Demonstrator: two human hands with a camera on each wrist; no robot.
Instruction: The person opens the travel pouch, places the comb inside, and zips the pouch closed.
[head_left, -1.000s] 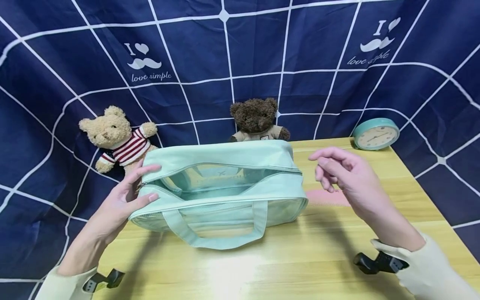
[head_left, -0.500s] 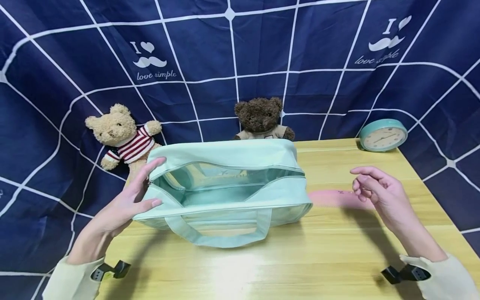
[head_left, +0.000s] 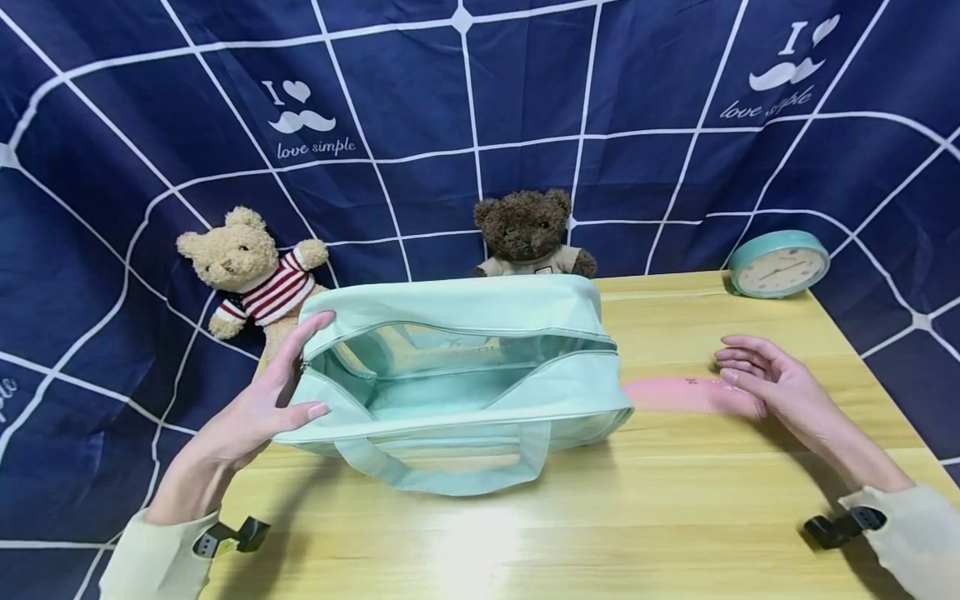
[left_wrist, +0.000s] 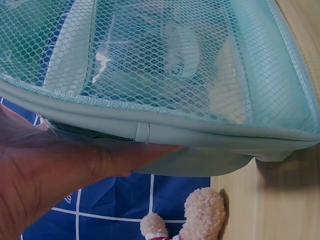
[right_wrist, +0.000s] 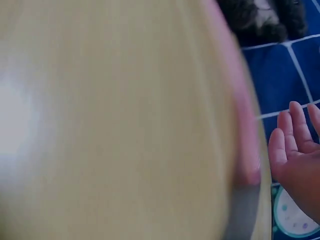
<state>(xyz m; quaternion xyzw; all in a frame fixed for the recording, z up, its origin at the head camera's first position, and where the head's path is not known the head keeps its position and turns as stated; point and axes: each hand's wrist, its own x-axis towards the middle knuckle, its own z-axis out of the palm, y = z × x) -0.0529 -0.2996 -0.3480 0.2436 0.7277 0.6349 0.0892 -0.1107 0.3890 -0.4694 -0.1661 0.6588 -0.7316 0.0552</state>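
Note:
A mint-green toiletry bag (head_left: 457, 302) with clear panels stands in the middle of the table, its top zip undone and the inside showing. My left hand (head_left: 251, 417) grips its left end, thumb on the near side of the opening and fingers at the far side. Mesh on the bag (left_wrist: 150, 65) fills the left wrist view above that hand (left_wrist: 65, 172). To the bag's right lies a pink comb (head_left: 686, 395), teeth towards me. Relaxed and holding nothing, my right hand (head_left: 783, 387) hovers over the comb's right end. The comb (right_wrist: 246, 135) looks blurred in the right wrist view.
A cream teddy bear (head_left: 240, 258) in a striped top leans at the back left. Behind the bag sits a dark brown teddy bear (head_left: 525, 227). A teal alarm clock (head_left: 780, 265) stands at the back right corner of the wooden table (head_left: 600, 517). Blue checked cloth (head_left: 405, 83) hangs behind.
My right hand has moved right and down, away from the bag's right end to the comb's far end, its fingers loosening. My left hand keeps its grip on the bag.

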